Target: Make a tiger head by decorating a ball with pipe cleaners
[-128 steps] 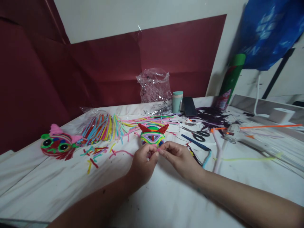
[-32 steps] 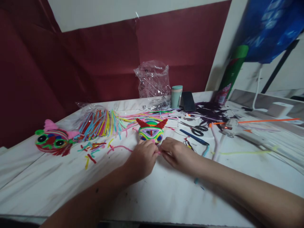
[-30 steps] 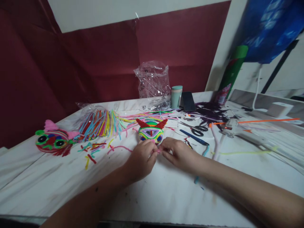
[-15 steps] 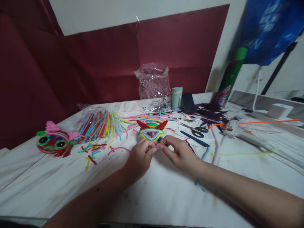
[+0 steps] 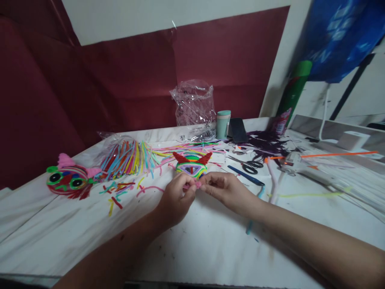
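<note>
A small pink pipe cleaner piece (image 5: 197, 184) is pinched between the thumb and fingers of my left hand (image 5: 176, 200). Thumb and forefinger of my right hand (image 5: 230, 192) close together at the right end of that piece. Just behind both hands sits a colourful pipe cleaner face (image 5: 192, 159) with two red horns and a purple-edged triangle; my fingers hide its lower part. To the right of it lie black-handled scissors (image 5: 252, 165) and a dark blue flat tool (image 5: 245, 175).
A finished-looking pipe cleaner head (image 5: 67, 182) lies at left beside a bundle of coloured pipe cleaners (image 5: 129, 158) and short offcuts (image 5: 117, 192). Right are a glue gun (image 5: 293, 163) and an orange pipe cleaner (image 5: 339, 153). Behind stand a green cup (image 5: 223, 125) and phone (image 5: 238, 130).
My right hand has shifted slightly and its fingers have moved a little lower on the pink piece. More of the pink piece shows between my hands. The face stays put.
</note>
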Motion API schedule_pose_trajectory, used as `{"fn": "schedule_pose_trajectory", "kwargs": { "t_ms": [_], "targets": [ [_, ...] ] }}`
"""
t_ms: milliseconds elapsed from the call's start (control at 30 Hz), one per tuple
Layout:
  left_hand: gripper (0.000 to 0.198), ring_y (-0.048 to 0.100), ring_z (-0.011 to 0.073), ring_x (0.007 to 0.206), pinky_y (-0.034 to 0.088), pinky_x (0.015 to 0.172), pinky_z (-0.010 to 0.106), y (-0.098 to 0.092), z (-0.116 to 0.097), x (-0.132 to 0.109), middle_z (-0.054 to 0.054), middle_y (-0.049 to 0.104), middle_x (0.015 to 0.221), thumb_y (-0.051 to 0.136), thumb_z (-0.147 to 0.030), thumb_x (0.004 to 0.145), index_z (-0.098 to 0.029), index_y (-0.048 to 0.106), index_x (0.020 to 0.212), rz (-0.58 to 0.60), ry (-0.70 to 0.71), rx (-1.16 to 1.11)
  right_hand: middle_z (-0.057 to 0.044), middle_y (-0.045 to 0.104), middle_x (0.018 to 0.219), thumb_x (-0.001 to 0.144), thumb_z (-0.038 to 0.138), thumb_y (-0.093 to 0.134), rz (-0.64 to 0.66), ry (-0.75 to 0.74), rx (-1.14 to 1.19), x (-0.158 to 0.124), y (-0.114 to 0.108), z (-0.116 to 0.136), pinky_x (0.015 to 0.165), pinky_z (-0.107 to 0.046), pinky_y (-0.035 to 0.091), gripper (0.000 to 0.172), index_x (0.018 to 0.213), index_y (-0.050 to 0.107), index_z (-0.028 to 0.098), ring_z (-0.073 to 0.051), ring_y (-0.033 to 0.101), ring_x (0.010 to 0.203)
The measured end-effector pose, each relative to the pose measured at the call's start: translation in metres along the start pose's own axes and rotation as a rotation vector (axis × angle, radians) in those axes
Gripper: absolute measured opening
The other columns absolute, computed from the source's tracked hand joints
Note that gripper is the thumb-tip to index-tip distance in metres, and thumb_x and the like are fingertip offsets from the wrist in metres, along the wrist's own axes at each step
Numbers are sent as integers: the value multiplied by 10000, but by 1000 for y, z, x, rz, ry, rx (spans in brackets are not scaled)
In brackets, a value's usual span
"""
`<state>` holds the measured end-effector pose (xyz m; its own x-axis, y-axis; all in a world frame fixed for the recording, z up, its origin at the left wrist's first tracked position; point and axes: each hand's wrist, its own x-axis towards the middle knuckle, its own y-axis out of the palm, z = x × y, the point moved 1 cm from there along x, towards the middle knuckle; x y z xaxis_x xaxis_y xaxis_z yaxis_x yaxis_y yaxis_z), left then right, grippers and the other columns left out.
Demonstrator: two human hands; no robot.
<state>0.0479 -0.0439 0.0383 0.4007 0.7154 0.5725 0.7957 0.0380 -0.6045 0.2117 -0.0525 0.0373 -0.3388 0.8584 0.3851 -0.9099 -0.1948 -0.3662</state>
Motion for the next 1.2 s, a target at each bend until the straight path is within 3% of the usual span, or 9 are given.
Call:
{"fn": "schedule_pose_trajectory", "kwargs": {
  "t_ms": [100, 200, 500, 667, 867, 967, 1100, 1200],
  "targets": [
    [99, 536, 155, 694, 441, 650, 275, 1, -5, 0, 14, 566, 714, 460, -203, 805, -184, 511, 723, -80, -79, -102, -7, 639, 717, 730, 491, 638, -57, 95, 234, 0, 6, -1, 654, -266, 445, 327, 764, 623, 166, -140, 570, 684],
    [109, 532, 149, 676, 440, 643, 270, 4, -7, -2, 6, 565, 695, 478, -218, 798, -183, 526, 706, -99, -89, -112, 3, 611, 672, 715, 518, 647, -118, 120, 259, -3, 12, -3, 625, -260, 430, 355, 703, 604, 166, -127, 540, 638],
    [134, 547, 143, 692, 433, 648, 258, 6, 1, -3, 2, 617, 725, 548, -293, 780, -169, 598, 775, -14, -287, -325, 4, 591, 681, 739, 484, 631, -210, 87, 299, -2, 7, -4, 640, -263, 434, 308, 733, 594, 179, -132, 524, 646],
    [138, 550, 139, 669, 438, 634, 258, 6, 2, -1, -1, 620, 697, 580, -299, 752, -166, 596, 718, -62, -311, -410, -7, 597, 683, 784, 457, 586, -185, 45, 196, -2, 8, -4, 635, -268, 431, 288, 730, 583, 174, -139, 530, 651],
    [136, 563, 144, 685, 455, 662, 261, 4, 1, 0, 7, 624, 691, 615, -299, 720, -170, 597, 681, -71, -333, -445, -12, 596, 672, 826, 301, 518, -130, -63, -70, -6, 5, 1, 611, -251, 420, 190, 691, 566, 177, -143, 536, 659],
    [132, 580, 154, 710, 467, 688, 267, 3, 1, 0, 14, 635, 704, 618, -283, 720, -172, 600, 652, -38, -310, -387, -17, 603, 680, 820, 239, 503, -103, -98, -203, -7, 3, 4, 593, -243, 415, 163, 683, 568, 179, -143, 541, 653],
    [136, 582, 156, 714, 464, 700, 268, 1, 0, 1, 9, 628, 688, 604, -228, 723, -178, 583, 598, -11, -167, -212, -21, 593, 659, 799, 176, 505, -50, -142, -360, -8, 2, 6, 564, -237, 403, 137, 688, 585, 177, -137, 530, 619],
    [155, 553, 146, 659, 440, 647, 254, -1, -1, 4, -5, 594, 633, 576, -210, 726, -181, 546, 577, 72, -138, -137, -35, 600, 671, 789, 150, 505, -19, -170, -419, -7, 2, 6, 567, -241, 410, 132, 697, 598, 168, -143, 543, 623]
  ]
}}
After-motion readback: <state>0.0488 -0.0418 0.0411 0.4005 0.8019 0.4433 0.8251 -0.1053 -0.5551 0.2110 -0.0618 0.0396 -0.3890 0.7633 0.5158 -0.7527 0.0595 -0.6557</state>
